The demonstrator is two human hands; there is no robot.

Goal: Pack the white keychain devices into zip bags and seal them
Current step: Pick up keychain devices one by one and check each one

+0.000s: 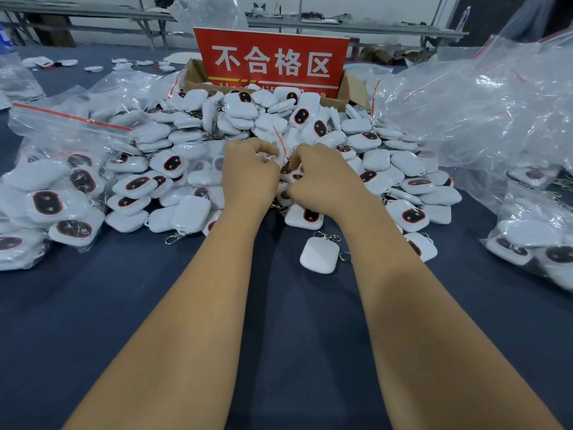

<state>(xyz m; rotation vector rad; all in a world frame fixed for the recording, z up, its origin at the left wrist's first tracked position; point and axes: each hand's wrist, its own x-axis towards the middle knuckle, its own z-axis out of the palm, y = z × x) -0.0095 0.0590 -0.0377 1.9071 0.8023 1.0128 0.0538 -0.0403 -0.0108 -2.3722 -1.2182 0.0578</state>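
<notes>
Zip bag (280,150) with a red seal strip sits pinched between both hands over the heap of white keychain devices (248,119) mid-tabletop (155,305); left hand (249,175) and right hand (322,178) fingers curl around its top

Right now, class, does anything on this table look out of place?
Yes. One white device lies face down alone on the blue cloth, apart from the heap, which spills against the red sign.

even bright light, soft blur, edges bowed.
</notes>
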